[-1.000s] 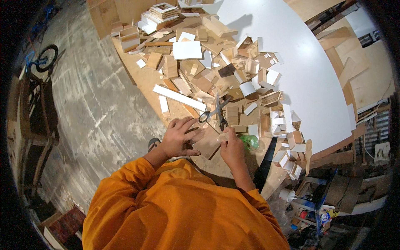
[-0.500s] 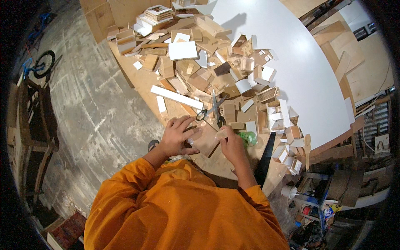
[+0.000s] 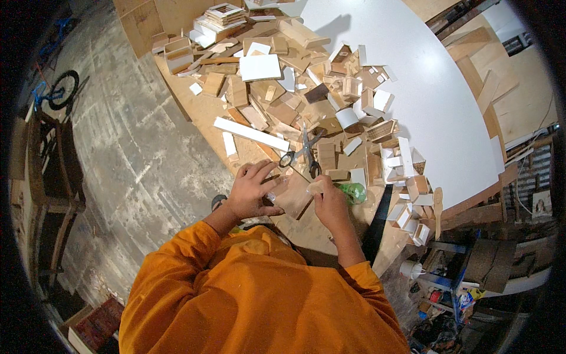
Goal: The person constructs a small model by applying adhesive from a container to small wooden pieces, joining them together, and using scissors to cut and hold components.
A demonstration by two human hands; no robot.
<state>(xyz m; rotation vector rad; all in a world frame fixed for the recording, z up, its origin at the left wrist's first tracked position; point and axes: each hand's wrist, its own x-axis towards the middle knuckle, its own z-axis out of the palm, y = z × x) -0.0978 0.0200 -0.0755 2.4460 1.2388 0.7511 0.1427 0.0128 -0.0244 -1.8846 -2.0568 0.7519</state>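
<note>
My left hand [image 3: 247,192] grips the left side of a flat wooden board [image 3: 292,197], fingers bent and apart over its edge; a small clear object [image 3: 271,196] shows under them. My right hand [image 3: 327,206] pinches a small pale piece [image 3: 313,187] at the board's right. Scissors with black handles [image 3: 306,153] lie just beyond the board, blades pointing away from me, and partly open. Right of them is a translucent green plastic object [image 3: 354,192]. A long white strip [image 3: 250,133] lies among the wood offcuts.
Piled wooden and white-faced offcuts and small boxes [image 3: 339,88] cover the worktable beside a large white panel [image 3: 445,118]. A wooden spatula [image 3: 438,209] lies at right. A bicycle [image 3: 56,91] and a wooden frame [image 3: 44,206] stand on the left; a cluttered rack [image 3: 448,265] is at lower right.
The view has shifted slightly since a second ago. My hands have edged slightly upward in the picture, still at the board, with the small piece still pinched in my right fingers.
</note>
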